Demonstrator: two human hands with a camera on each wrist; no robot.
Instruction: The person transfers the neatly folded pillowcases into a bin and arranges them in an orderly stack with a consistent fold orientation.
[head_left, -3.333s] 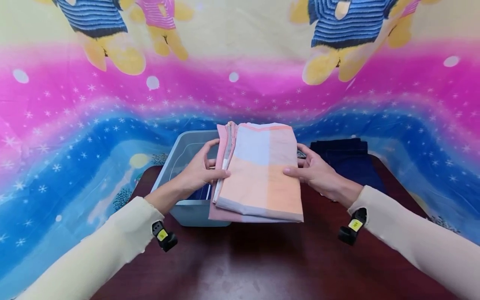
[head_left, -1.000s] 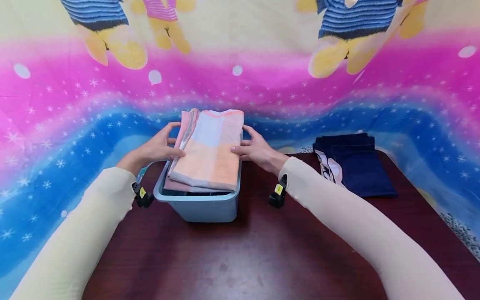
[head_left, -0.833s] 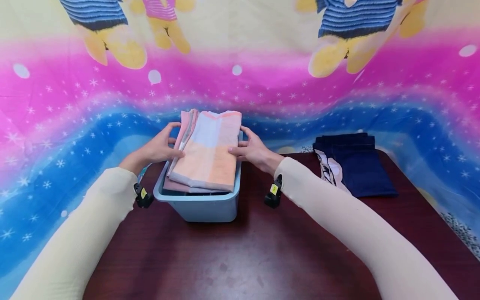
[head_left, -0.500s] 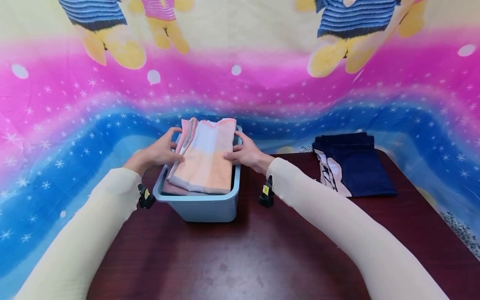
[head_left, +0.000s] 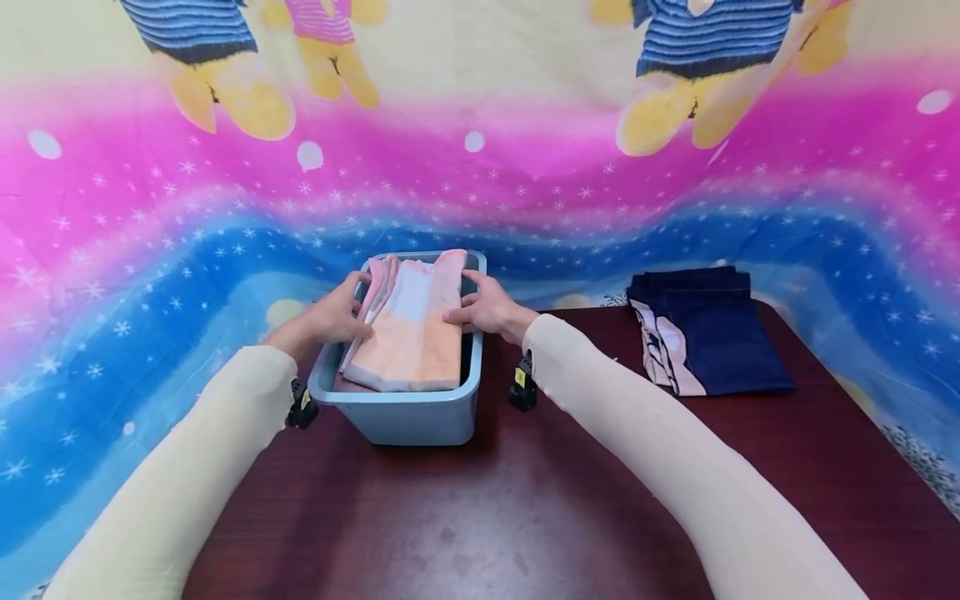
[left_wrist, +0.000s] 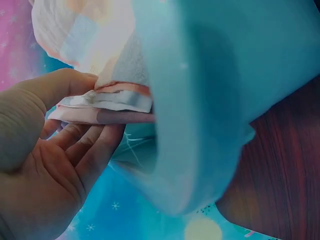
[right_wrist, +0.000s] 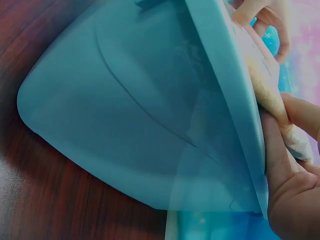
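A folded cloth in peach, pink and pale blue blocks [head_left: 408,333] lies partly within the mouth of a grey-blue bin [head_left: 408,421]. At its left edge my left hand [head_left: 333,315] pinches the layers, thumb on top. The left wrist view has that hand [left_wrist: 60,135] with fingers under the stacked folds [left_wrist: 110,107], beside the bin's rim [left_wrist: 172,150]. My right hand [head_left: 487,307] grips the cloth's right edge. In the right wrist view the right hand [right_wrist: 295,175] has its thumb over the cloth [right_wrist: 265,87] and fingers inside the rim. The bin's inside is mostly hidden.
Folded dark blue clothing [head_left: 720,333] lies at the back right of the dark red-brown table [head_left: 480,517], with a white-and-black patterned piece [head_left: 666,346] at its left side. A printed pink and blue curtain [head_left: 480,192] hangs behind the table.
Both hands have carried the cloth left from over the table to above the bin, then lowered it partly into the opening. The dark clothing has stayed in place.
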